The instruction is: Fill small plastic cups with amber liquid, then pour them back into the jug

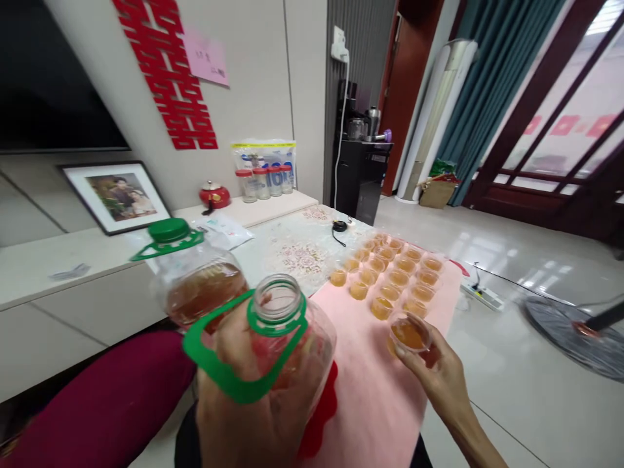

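Note:
My left hand (234, 344) is closed around a big clear plastic jug (316, 344) without a lid, its green handle ring hanging over the hand. The jug's open mouth faces up, and part of my fingers shows blurred through its wall. Between the fingers and thumb of my right hand (441, 370) is a small clear cup (411, 333) of amber liquid, low over the front of the pink board (355, 364). Just beyond it, several similar filled cups (381, 307) stand in rows on the board.
A second jug (207, 286) with a green cap and brown liquid stands left of mine. Behind are a flowered tablecloth (292, 253), a black tape measure (340, 225), a red pot (214, 195) and red-lidded jars (262, 183). A power strip (482, 296) lies on the floor at right.

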### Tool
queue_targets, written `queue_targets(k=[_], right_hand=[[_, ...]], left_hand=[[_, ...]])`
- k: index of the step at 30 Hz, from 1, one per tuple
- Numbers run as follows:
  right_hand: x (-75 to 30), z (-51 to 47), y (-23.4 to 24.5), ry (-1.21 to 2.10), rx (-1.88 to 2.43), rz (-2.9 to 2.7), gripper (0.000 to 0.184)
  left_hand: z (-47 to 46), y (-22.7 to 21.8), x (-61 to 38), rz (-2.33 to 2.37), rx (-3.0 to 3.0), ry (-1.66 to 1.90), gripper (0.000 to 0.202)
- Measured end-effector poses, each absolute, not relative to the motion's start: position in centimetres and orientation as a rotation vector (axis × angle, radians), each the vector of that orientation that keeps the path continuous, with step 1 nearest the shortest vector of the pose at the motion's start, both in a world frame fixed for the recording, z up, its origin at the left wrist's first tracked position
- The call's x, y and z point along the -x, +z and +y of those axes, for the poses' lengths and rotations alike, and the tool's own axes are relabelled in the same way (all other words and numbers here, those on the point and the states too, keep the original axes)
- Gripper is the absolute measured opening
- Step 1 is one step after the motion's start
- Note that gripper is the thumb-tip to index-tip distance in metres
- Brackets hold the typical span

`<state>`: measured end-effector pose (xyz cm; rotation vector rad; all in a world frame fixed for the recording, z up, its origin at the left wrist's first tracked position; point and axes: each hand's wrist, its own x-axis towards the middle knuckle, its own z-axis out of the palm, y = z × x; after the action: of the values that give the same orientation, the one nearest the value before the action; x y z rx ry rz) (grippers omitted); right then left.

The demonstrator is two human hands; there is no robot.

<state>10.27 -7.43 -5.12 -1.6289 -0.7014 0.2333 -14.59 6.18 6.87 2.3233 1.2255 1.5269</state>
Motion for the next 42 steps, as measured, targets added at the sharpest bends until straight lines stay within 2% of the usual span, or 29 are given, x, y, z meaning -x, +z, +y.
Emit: queue_targets(k=[3, 7, 12, 18, 32, 42], right_hand=[[-9.7, -6.2, -3.1, 0.246, 1.571, -0.823, 0.066], [-9.0, -3.4, 1.1, 0.144, 1.48, -1.085, 0.059], [-8.1, 0.4, 7.0, 0.011, 1.349, -1.339, 0.055], [-6.8, 3.4, 11.5, -0.069, 1.244, -1.533, 0.057], [-6.0, 4.9, 14.8, -0.322, 1.195, -1.812, 0.046], [-5.9, 5.2, 15.9, -0.459, 1.072, -1.925, 0.05]], left_hand=[[5.9, 6.9, 14.3, 1.201, -2.35, 1.497, 0.045], [5.7, 7.1, 14.2, 1.228, -2.419, 1.611, 0.046], [5.5, 7.6, 13.8, 1.23, -2.365, 1.575, 0.04], [5.8, 7.5, 13.3, 1.246, -2.36, 1.684, 0.047], [5.7, 7.4, 12.8, 1.329, -2.319, 1.755, 0.038], [5.7, 7.9, 12.7, 1.326, -2.283, 1.757, 0.038]])
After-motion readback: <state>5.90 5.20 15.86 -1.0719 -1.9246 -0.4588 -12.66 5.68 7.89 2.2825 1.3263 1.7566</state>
